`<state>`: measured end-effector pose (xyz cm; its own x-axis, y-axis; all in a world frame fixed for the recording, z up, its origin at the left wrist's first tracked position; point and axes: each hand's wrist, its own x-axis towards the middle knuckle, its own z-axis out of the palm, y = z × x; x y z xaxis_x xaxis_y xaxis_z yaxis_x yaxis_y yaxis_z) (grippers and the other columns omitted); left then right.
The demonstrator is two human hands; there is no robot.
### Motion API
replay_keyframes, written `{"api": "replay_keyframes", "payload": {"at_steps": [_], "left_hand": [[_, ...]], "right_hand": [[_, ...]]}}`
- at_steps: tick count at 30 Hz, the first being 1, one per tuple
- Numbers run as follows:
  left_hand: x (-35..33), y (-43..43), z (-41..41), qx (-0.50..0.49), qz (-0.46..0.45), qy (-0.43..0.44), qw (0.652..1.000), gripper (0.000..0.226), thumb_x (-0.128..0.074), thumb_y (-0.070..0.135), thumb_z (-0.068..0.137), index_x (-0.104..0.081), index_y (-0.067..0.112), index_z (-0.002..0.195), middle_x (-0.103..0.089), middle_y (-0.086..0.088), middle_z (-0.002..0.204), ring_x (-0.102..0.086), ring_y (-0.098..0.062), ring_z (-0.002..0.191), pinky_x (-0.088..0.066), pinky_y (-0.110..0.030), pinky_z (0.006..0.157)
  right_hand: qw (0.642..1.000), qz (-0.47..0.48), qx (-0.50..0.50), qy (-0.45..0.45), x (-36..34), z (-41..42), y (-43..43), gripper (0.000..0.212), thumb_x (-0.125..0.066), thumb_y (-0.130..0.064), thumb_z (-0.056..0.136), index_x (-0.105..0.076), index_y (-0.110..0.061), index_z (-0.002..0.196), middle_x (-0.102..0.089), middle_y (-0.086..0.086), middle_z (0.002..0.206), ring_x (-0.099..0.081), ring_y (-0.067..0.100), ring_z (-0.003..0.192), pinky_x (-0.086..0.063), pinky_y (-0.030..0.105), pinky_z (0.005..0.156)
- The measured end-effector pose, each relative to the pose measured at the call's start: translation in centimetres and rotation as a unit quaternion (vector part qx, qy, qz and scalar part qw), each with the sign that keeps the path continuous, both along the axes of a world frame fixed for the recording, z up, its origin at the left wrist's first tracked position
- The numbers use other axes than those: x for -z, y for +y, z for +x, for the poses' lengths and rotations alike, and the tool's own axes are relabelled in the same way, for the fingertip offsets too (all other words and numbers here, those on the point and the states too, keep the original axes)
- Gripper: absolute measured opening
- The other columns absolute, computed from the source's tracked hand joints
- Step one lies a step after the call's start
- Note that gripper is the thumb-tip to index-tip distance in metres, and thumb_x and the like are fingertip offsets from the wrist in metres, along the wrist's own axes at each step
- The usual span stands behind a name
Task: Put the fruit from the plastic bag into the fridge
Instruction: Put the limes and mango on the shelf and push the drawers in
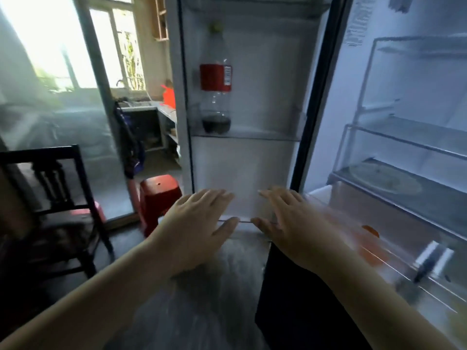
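The fridge stands open: its door (pixel 252 160) faces me and its glass shelves (pixel 404 145) are at the right. Both my hands hover flat, palms down, fingers spread and empty, in front of the door's lower part. My left hand (pixel 199 223) is left of my right hand (pixel 290 221). A clear plastic bag (pixel 202 299) lies below my left forearm; I cannot tell what is in it. An orange fruit (pixel 371 246) shows blurred in the clear drawer (pixel 417 274) at the fridge's bottom right.
A nearly empty cola bottle (pixel 216 79) stands in the door rack. A round flat food item (pixel 386 181) lies on a lower shelf. A red stool (pixel 159 198) and a dark wooden chair (pixel 50 198) stand at the left. Behind them is a bright window.
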<state>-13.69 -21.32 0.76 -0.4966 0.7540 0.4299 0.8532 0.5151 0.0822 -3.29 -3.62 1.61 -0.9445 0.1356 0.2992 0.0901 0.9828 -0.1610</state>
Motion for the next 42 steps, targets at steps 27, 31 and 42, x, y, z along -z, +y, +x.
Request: {"api": "replay_keyframes", "payload": {"at_steps": [27,31,42], "left_hand": [[13.1,-47.0,-12.6,-0.492,0.039,-0.077,0.866,0.05,-0.039,0.042,0.088,-0.055,0.016,0.127,-0.056,0.001,0.129,-0.051,-0.017,0.12,-0.044,-0.037,0.096],[14.7,-48.2,-13.9,-0.536,0.036,-0.084,0.839,0.048,-0.039,0.04,0.089,-0.056,0.015,0.125,-0.057,0.001,0.127,-0.052,-0.015,0.118,-0.043,-0.035,0.096],[18.7,-47.7,-22.5,-0.657,0.069,-0.119,0.741,0.048,-0.035,0.042,0.091,-0.054,0.016,0.126,-0.057,0.002,0.124,-0.052,-0.015,0.117,-0.045,-0.035,0.097]], "right_hand": [[0.864,-0.048,-0.496,-0.074,12.8,-33.5,-45.7,0.057,-0.058,-0.037,0.09,-0.043,-0.012,0.139,-0.047,0.003,0.14,-0.042,0.02,0.128,-0.036,0.027,0.102],[0.842,-0.047,-0.529,-0.093,14.2,-36.7,-48.1,0.061,-0.042,-0.05,0.089,-0.046,-0.009,0.135,-0.051,0.006,0.135,-0.048,0.025,0.124,-0.041,0.033,0.099],[0.778,-0.024,-0.617,-0.116,16.0,-50.0,-49.4,0.066,-0.039,-0.054,0.086,-0.047,-0.01,0.135,-0.052,0.004,0.134,-0.047,0.023,0.126,-0.035,0.027,0.102]]}}
